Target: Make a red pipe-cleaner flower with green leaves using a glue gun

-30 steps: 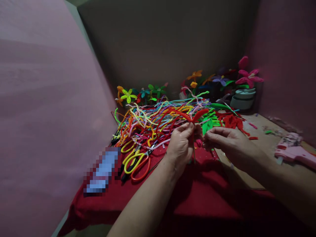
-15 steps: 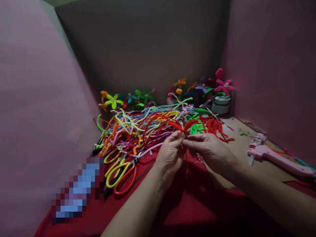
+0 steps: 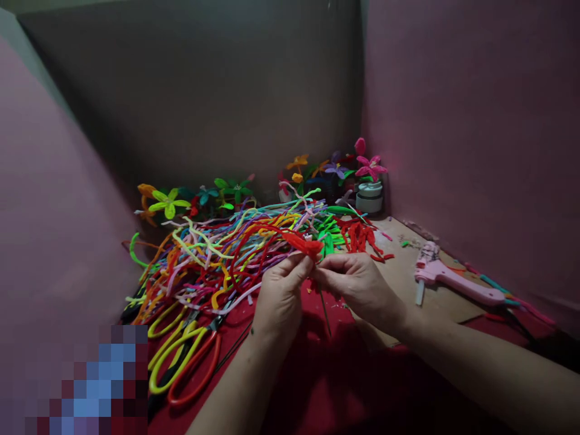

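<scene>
Between my hands is a red pipe-cleaner flower whose fuzzy petals rise above my fingertips. A thin stem hangs below it. My left hand pinches the base of the petals from the left, thumb toward me. From the right, my right hand has thumb and forefinger closed at the same spot, where the stem meets the petals. The exact grip point is partly hidden by the fingers. Just behind lies a heap of coloured pipe cleaners, and red pieces lie to the right.
Yellow-handled pliers and red-handled pliers lie at left. A pink glue gun rests on the cardboard at right. Finished flowers and a small pot line the back wall. Pink walls stand on both sides.
The view has swung right, so everything sits further left. The red petals, spread in a V before, are now bunched together and tilted left. Both hands still pinch the flower.
</scene>
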Motion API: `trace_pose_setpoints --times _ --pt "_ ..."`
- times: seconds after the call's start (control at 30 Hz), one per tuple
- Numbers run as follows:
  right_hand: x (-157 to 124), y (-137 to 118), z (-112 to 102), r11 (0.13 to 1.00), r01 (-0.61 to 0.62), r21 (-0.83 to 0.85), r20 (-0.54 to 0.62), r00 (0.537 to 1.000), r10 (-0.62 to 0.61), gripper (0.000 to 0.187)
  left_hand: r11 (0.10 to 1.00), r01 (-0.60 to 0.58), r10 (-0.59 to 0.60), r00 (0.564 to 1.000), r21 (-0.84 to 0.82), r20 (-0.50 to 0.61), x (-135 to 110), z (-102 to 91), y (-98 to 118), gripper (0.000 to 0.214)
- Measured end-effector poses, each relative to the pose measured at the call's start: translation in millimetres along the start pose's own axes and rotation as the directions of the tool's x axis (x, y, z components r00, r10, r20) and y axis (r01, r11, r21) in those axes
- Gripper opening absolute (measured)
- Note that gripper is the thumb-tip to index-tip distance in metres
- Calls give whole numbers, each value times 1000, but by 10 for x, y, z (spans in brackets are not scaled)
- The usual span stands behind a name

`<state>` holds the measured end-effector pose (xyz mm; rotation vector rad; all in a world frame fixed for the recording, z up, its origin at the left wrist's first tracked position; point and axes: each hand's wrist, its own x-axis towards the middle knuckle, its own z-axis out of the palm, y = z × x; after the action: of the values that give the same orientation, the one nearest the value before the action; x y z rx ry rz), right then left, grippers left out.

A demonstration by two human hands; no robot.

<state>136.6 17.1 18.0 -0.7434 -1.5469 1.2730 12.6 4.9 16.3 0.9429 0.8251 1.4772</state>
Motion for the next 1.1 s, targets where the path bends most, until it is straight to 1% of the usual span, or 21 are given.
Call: trace_pose_setpoints --times 0.07,0.17,0.27,0.37,0.43,0.6,0.7,0.83,0.9,1.0,1.1 --pt "-12 30 -2 996 47 -75 -49 998 -51 24 990 -44 48 998 133 -27 -22 -2 19 19" --pt "-26 75 -2 967 127 -221 -91 985 -150 21 965 -90 104 994 247 -41 -41 -33 13 17" --pt "-33 89 0 902 193 -386 -102 963 -250 22 956 -96 112 993 278 -42 -35 -73 -20 16" --pt "-35 85 2 842 256 -476 -95 936 -338 22 967 -57 70 996 249 -45 -19 -93 -40 15" --pt "-35 87 1 830 285 -480 -85 926 -367 22 976 -35 45 998 215 -39 -8 -89 -38 14" --pt "-35 115 -4 848 275 -453 -78 935 -345 22 993 -18 22 999 121 -31 17 -50 -19 13" --pt "-37 140 -2 848 274 -454 -79 935 -345 23 993 -28 32 999 112 -30 26 -35 -14 14" --pt "-33 168 6 840 307 -447 -92 918 -385 24 994 -42 43 999 100 -9 34 -35 -14 13" --pt "-24 176 4 846 316 -429 -89 917 -388 23 994 -41 41 999 97 -3 39 -37 -14 13" --pt "-7 177 -11 872 288 -395 -71 937 -342 21 995 -19 20 1000 97 -1 39 -37 -6 15" --pt "-8 165 -25 915 240 -325 1 967 -253 12 999 8 -7 1000 49 -20 44 -44 18 17"
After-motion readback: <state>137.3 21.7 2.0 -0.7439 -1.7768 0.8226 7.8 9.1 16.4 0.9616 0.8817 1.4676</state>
